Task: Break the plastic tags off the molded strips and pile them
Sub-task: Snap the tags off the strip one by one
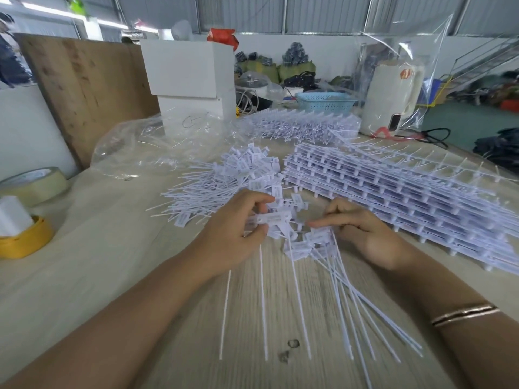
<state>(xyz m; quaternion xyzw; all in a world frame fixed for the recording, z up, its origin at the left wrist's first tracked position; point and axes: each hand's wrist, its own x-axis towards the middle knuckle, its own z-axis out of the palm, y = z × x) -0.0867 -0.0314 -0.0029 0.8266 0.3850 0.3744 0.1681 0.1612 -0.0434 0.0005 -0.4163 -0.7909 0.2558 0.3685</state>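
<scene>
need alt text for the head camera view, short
Two bare hands, left and right, work a cluster of white plastic tags on a wooden table. A pile of loose tags lies behind the left hand, stacked molded strips to the right.

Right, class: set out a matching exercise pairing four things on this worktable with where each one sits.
Things:
1. yellow tape roll
2. pale blue plastic basket
3. stack of white molded strips
4. pile of loose white plastic tags

Places:
A. far back, centre
B. right of the hands
C. left edge
D. just beyond the left hand

Pairs: 1-C, 2-A, 3-B, 4-D
</scene>
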